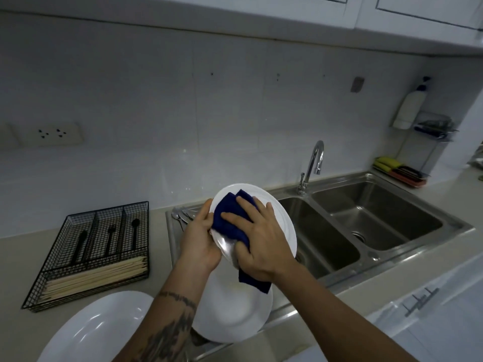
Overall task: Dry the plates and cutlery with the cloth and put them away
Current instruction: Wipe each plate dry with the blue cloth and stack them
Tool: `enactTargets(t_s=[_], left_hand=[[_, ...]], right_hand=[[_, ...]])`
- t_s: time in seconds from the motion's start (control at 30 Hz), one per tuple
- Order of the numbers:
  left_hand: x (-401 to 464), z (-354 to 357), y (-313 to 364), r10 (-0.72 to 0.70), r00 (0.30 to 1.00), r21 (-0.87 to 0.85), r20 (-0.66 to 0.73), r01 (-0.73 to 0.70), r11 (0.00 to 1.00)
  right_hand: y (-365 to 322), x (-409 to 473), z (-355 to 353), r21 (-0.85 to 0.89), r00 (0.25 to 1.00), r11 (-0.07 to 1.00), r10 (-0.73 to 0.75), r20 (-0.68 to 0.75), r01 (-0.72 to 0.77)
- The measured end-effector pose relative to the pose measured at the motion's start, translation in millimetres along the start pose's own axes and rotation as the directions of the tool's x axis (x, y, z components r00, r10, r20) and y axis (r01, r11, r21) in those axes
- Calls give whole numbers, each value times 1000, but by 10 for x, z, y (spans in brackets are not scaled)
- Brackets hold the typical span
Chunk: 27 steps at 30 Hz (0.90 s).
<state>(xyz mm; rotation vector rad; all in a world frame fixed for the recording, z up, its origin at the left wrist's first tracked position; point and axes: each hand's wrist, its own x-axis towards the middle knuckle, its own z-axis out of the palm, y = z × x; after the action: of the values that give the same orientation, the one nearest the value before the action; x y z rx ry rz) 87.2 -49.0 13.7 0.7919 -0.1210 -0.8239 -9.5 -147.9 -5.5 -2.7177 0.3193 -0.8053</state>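
My left hand (200, 237) grips the left rim of a white plate (281, 226) held tilted above the sink's draining board. My right hand (257, 240) presses a dark blue cloth (226, 218) flat against the plate's face; a corner of the cloth hangs below my wrist. Another white plate (235, 317) lies on the draining board under my arms. A third white plate (96, 327) sits on the counter at the bottom left. Metal spoons (179, 216) lie at the back of the draining board, partly hidden by my left hand.
A black wire cutlery tray (88, 253) on the left counter holds black utensils and wooden chopsticks. The double steel sink (366, 228) and tap (312, 165) are to the right. Sponges and a soap bottle sit at the far right. A drawer handle (420, 300) is below.
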Motion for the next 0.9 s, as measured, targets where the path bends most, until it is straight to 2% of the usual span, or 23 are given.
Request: enactTargets(t_s=[0.07,0.13,0.27,0.33,0.4,0.47,0.57,0.67,0.7,0.77,0.9], left_hand=[[-13,-36,11,-4,1000,42,-14,4,999],[-42,-82,19,-8,999,74,-46,11,997],[-39,-246,19,13,993,165,-115,6,986],[-17,-290,27,38,992,190,-120,-15,982],[-12,-247,54,37,996,172,-81,-22,985],[-13,-174,73,39,997,168,-60,-28,985],[-9,-205,137,75,993,196,-88,-56,979],[-26,-359,206,84,989,220,-121,-56,974],[-42,-387,222,83,990,231,-113,-55,971],[-49,-396,236,82,993,264,-82,-57,963],[-68,-348,233,103,992,339,-68,-74,938]], right_hand=[[39,85,0,50,998,997,58,12,-58],[111,147,-18,133,984,975,178,21,-179],[270,138,-94,261,909,873,413,54,-412],[164,122,-64,182,927,910,372,35,-372],[-34,156,0,76,981,978,194,-23,-192],[-152,215,33,9,996,997,73,-46,-73],[11,217,-6,2,987,989,148,-62,-148],[223,58,-38,242,922,898,387,-36,-367],[225,19,-29,305,911,869,413,-13,-390],[123,14,-13,314,929,884,370,-13,-347],[44,113,-31,147,979,972,194,-66,-183]])
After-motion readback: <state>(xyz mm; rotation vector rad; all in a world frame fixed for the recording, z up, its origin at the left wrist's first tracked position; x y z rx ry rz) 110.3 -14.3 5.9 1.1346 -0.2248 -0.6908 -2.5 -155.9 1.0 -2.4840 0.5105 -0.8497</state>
